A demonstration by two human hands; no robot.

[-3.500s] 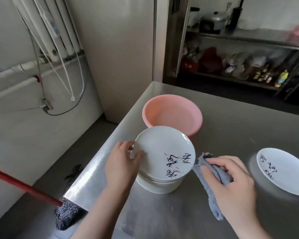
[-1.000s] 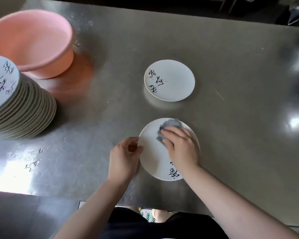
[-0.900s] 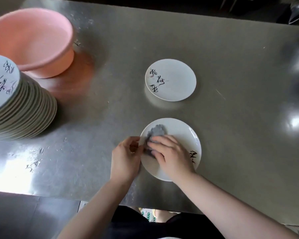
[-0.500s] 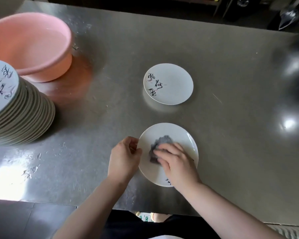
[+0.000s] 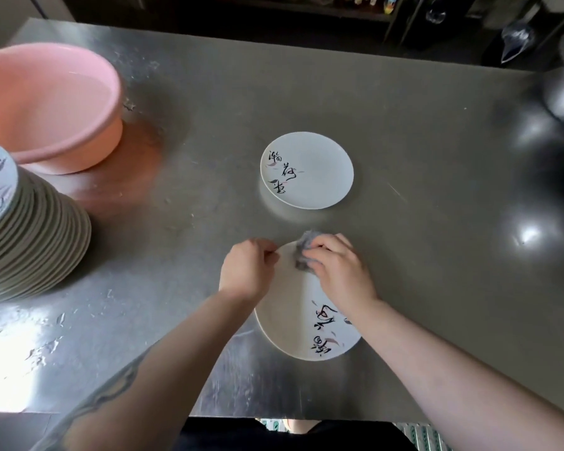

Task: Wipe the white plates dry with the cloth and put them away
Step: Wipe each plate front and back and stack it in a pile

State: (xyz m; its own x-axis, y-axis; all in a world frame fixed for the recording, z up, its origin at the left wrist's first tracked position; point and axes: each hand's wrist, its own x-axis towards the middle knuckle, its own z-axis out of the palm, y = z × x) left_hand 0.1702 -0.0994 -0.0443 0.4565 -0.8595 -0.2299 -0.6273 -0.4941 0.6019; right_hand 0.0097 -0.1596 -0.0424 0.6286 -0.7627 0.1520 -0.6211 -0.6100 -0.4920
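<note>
On the grey stainless-steel tabletop (image 5: pixel 404 131), the person works on the round white plate with black brush lettering (image 5: pixel 306 323) that lies nearest the front edge. The left hand (image 5: pixel 246 271) has its grip closed in a pinch on the plate's far-left rim, steadying it. The right hand (image 5: pixel 337 271) has its grip closed around the crumpled grey cloth (image 5: pixel 303 252) and presses it onto the far part of the plate, close to the rim.

A second white plate with the same black lettering (image 5: pixel 306 170) lies alone just beyond, apart from the plate in hand. My judgement is that this 1 is already wiped and set aside, though the picture cannot show whether it is dry. At the left edge stands a tall stack of matching white plates (image 5: pixel 26 236), and behind it a round pink plastic basin (image 5: pixel 46 105).

So the task looks early: 1 plate is probably done, 1 is mid-wipe, and the whole stack at the left is likely still waiting. Whether the spot beside the centre counts as "put away" cannot be told. The plate under the cloth may also need its nearer half, by the lettering, wiped before it joins the other.
</note>
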